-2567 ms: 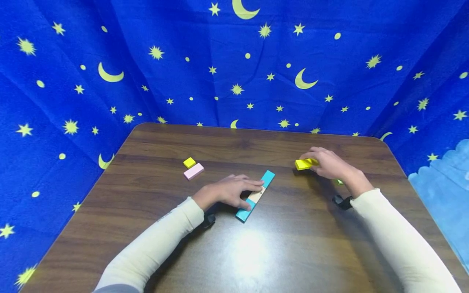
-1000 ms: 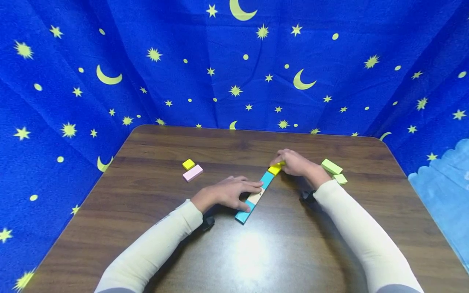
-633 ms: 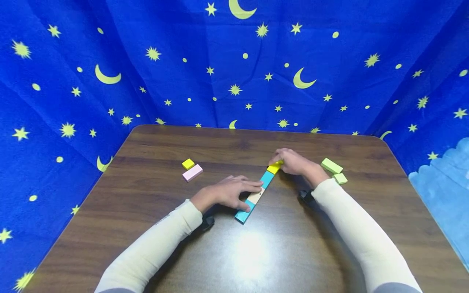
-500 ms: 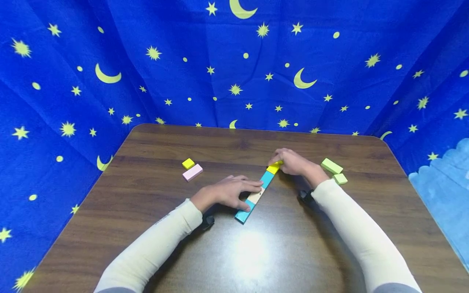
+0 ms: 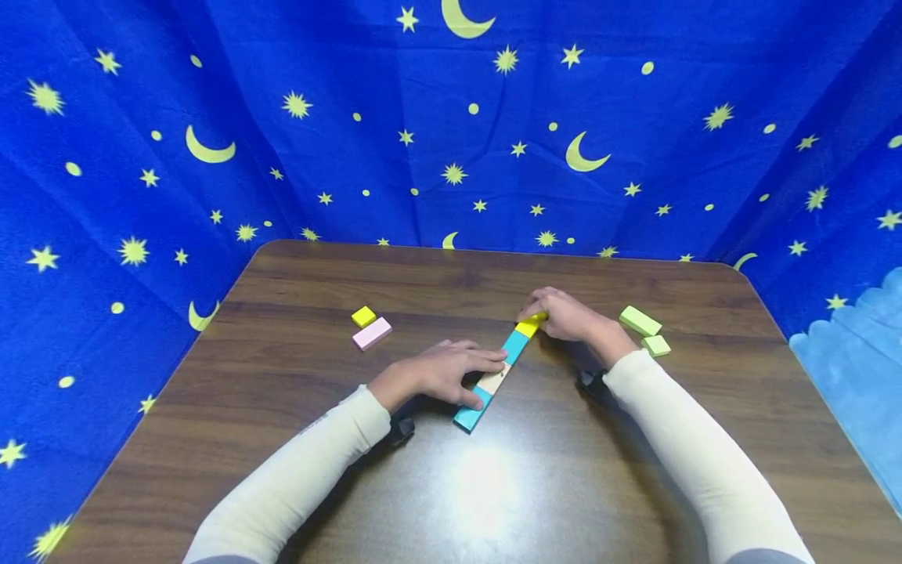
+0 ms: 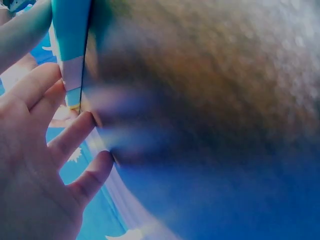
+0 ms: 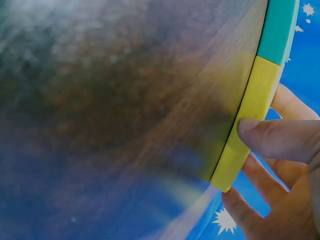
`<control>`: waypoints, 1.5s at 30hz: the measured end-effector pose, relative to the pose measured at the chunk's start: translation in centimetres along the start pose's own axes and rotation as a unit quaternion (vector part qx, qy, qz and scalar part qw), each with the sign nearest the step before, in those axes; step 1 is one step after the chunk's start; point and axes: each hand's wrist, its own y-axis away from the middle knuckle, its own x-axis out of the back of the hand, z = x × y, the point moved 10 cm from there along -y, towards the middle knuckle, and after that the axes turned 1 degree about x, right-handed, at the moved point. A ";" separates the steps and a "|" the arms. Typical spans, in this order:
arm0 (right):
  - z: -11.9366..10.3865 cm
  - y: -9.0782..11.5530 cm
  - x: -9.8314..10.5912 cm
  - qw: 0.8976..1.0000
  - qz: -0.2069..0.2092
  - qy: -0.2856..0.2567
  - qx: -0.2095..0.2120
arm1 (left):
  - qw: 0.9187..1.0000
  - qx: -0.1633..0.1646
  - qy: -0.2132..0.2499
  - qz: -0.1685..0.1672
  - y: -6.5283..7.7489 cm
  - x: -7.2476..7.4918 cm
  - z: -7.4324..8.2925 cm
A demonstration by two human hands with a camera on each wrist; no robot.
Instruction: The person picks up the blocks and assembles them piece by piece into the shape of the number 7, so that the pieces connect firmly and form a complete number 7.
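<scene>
In the head view, a slanting row of flat blocks lies mid-table: a near blue block (image 5: 467, 418), a pale wooden block (image 5: 492, 381) with dark marks, and a far blue block (image 5: 517, 346). My left hand (image 5: 444, 373) rests on this row, thumb on the near blue block and extended fingers toward the far one. A yellow block (image 5: 527, 327) meets the row's far end. My right hand (image 5: 564, 315) pinches it. In the right wrist view, the thumb lies on the yellow block (image 7: 245, 125), fingers on its other side, and its end touches the blue block (image 7: 277, 32).
Left of the row, a small yellow block (image 5: 363, 316) lies beside a pink block (image 5: 372, 334). A long light green block (image 5: 640, 320) and a shorter light green block (image 5: 656, 345) lie right of my right hand. A blue star-patterned cloth (image 5: 395, 157) hangs behind the wooden table (image 5: 303, 282).
My right hand has carried the yellow block leftward from near the green blocks to the row's far end, uncovering those blocks. My left hand has stayed on the row.
</scene>
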 end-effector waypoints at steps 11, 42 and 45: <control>-0.6 0.1 0.2 1.000 0.010 -0.004 0.022 | 1.000 -0.013 -0.013 0.007 -0.3 0.2 0.2; -0.4 0.2 0.0 1.000 0.014 0.004 0.017 | 0.998 0.007 -0.052 -0.017 -0.7 0.5 0.5; -0.4 0.3 0.0 1.000 0.014 0.005 0.021 | 0.998 0.006 -0.054 -0.016 -0.8 0.5 0.4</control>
